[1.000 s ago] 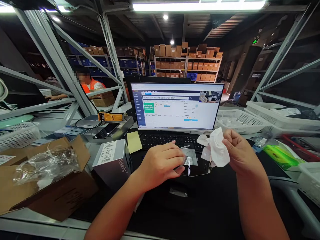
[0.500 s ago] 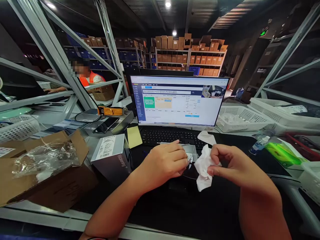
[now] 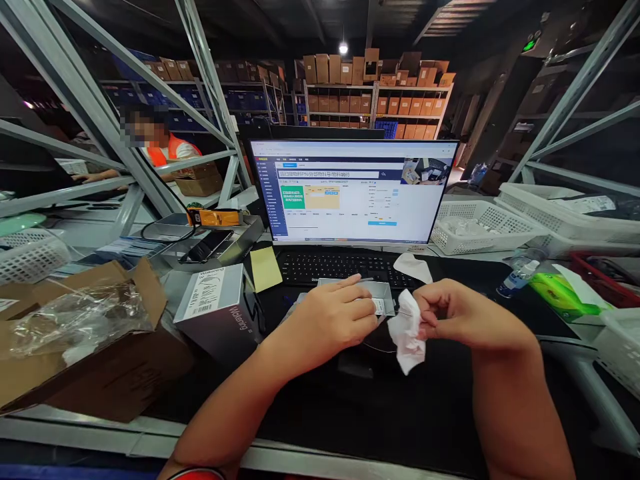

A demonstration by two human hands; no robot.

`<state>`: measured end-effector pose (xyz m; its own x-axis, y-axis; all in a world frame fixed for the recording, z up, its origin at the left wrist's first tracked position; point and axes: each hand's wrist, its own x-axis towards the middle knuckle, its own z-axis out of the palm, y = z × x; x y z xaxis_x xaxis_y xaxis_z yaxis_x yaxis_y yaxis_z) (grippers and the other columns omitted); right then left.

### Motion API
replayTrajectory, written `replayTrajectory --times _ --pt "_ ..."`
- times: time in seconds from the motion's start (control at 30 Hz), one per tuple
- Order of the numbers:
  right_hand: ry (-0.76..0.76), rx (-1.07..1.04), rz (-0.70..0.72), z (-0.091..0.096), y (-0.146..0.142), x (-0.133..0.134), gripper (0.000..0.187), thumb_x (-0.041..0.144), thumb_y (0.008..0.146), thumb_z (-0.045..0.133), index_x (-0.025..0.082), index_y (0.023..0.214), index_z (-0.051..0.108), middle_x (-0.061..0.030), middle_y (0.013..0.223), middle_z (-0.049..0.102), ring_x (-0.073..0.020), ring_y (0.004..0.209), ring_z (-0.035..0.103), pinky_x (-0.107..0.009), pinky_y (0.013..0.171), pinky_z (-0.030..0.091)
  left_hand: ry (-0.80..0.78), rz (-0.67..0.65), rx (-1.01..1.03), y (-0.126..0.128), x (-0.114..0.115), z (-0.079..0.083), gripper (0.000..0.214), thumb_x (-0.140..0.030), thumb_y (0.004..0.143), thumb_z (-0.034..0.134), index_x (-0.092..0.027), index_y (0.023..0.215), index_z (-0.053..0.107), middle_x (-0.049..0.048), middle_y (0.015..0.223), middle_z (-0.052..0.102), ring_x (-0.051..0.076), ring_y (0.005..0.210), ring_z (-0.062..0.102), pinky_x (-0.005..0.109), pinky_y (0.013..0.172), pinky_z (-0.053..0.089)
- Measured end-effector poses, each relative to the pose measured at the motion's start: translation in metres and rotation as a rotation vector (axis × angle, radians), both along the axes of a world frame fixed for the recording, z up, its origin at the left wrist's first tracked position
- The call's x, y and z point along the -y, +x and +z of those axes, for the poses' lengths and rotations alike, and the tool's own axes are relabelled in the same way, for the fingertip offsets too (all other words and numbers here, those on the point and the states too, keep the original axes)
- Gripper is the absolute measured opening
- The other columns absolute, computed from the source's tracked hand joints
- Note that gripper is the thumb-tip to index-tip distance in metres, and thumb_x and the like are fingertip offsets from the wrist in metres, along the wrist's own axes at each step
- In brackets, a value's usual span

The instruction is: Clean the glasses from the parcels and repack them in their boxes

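Observation:
My right hand (image 3: pixel 453 312) pinches a crumpled white tissue (image 3: pixel 406 340) that hangs over the black desk mat. Beside it, my left hand (image 3: pixel 333 313) is closed, back upward, its fingers curled down; whatever it grips is hidden beneath them. Just behind the left fingers lies an open, shallow grey box (image 3: pixel 381 291), partly covered by the hand, with a pale item inside. A thin curved line, perhaps a wire, shows on the mat between the hands. To the left stands a grey box printed "Wakening" (image 3: pixel 215 320).
A monitor (image 3: pixel 350 193) and black keyboard (image 3: pixel 335 265) stand beyond my hands. An open carton (image 3: pixel 100 360) with clear plastic is at left. At right are white baskets (image 3: pixel 485 230), a small bottle (image 3: pixel 517 279) and a green tissue pack (image 3: pixel 560 293). Another person (image 3: pixel 170 147) sits far left.
My right hand and the tissue have shifted slightly up. Shiny thin pieces seen by my left fingers are now out of sight. The camera view has tilted slightly down.

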<state>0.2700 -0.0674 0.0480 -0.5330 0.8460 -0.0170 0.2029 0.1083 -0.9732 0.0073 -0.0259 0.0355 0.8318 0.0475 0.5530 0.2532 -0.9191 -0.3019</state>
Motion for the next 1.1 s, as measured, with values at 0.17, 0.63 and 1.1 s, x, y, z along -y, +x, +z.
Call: replayTrajectory --times 0.17,0.63,1.1 --pt "0.031 0.040 0.088 0.001 0.001 0.001 0.037 0.022 0.079 0.075 0.019 0.063 0.042 0.0052 0.062 0.047 -0.0082 0.059 0.041 -0.022 0.057 0.034 -0.050 -0.022 -0.009 0.005 0.001 -0.004 0.014 -0.016 0.097 0.057 -0.018 0.084 0.063 -0.0004 0.088 0.071 0.014 0.099 0.067 0.038 0.113 0.048" --pt "0.164 -0.468 -0.461 -0.002 0.013 -0.018 0.049 0.029 0.064 0.090 0.020 0.062 0.042 0.0053 0.062 0.052 -0.0076 0.054 0.050 -0.018 0.053 0.042 -0.121 0.004 0.135 -0.004 -0.007 0.001 0.006 -0.019 0.094 0.061 -0.018 0.089 0.063 0.0006 0.093 0.073 0.015 0.096 0.068 0.039 0.114 0.046" --pt "0.477 -0.253 -0.897 0.010 0.036 0.004 0.026 0.024 0.074 0.080 0.024 0.094 0.063 0.0013 0.073 0.070 -0.0159 0.059 0.065 -0.026 0.056 0.056 -0.155 -0.022 0.196 -0.005 -0.004 0.005 0.006 -0.018 0.092 0.062 -0.018 0.087 0.065 0.0004 0.089 0.074 0.014 0.092 0.070 0.038 0.112 0.048"
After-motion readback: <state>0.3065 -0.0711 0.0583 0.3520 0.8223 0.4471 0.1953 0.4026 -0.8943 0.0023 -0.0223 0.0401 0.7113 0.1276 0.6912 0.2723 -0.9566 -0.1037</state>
